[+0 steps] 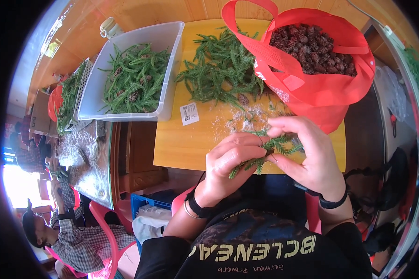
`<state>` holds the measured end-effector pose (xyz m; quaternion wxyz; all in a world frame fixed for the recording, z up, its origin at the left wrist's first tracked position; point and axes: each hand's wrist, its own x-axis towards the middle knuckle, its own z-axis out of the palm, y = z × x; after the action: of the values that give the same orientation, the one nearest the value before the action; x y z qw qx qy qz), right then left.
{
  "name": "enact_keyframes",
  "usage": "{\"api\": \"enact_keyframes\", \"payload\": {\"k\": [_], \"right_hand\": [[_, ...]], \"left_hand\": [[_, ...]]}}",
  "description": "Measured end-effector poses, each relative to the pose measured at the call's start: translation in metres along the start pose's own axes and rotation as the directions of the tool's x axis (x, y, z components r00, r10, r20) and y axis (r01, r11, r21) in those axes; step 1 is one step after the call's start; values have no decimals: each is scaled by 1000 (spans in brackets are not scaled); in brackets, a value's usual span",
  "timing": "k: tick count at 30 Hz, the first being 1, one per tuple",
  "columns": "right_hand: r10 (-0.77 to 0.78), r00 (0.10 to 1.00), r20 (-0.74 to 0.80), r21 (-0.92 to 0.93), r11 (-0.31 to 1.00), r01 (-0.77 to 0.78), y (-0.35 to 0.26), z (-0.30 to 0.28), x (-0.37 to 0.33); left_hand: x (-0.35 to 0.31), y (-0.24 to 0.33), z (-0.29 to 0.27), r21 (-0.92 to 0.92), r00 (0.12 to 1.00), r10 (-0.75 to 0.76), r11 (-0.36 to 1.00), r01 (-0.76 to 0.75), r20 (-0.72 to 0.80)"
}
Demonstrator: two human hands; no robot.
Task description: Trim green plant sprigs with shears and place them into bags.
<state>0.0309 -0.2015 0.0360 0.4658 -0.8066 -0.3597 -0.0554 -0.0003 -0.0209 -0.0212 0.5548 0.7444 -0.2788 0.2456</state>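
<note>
Over the front of the yellow table point(181, 151), my left hand point(230, 160) is closed in a pinch on a green pine sprig point(286, 145). Needles stick out below its fingers and to their right. A small dark brown piece shows at my left fingertips, too covered to name. My right hand point(314, 151) curves around the sprig's right side, thumb and forefinger spread well apart. Its thumb tip reaches the sprig close to my left fingertips. Beyond my hands lies a loose heap of pine sprigs point(223, 69), with a pine cone point(242, 99) at its near edge.
A red bag point(330, 95) full of pine cones point(307, 49) stands back right. At left, a clear plastic bin point(165, 100) holds sprigs with cones. A white label point(189, 114) and whitish crumbs point(233, 123) lie on the table. Another person point(86, 242) sits at lower left.
</note>
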Motion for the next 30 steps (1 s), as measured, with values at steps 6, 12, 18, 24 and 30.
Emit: {"api": "enact_keyframes", "payload": {"k": [6, 12, 18, 24, 30], "right_hand": [[58, 990, 128, 25, 998, -61, 3, -6, -2], [95, 965, 244, 99, 988, -123, 6, -12, 1], [93, 950, 299, 262, 949, -176, 12, -13, 5], [156, 927, 341, 396, 871, -292, 14, -11, 5], [82, 940, 332, 408, 886, -222, 15, -14, 6]], "left_hand": [[3, 6, -2, 36, 999, -11, 999, 9, 44], [6, 12, -2, 38, 998, -22, 999, 19, 63], [7, 14, -3, 38, 997, -39, 999, 37, 67], [6, 16, -2, -27, 996, -45, 999, 48, 78], [5, 14, -4, -60, 993, -64, 996, 71, 103]]}}
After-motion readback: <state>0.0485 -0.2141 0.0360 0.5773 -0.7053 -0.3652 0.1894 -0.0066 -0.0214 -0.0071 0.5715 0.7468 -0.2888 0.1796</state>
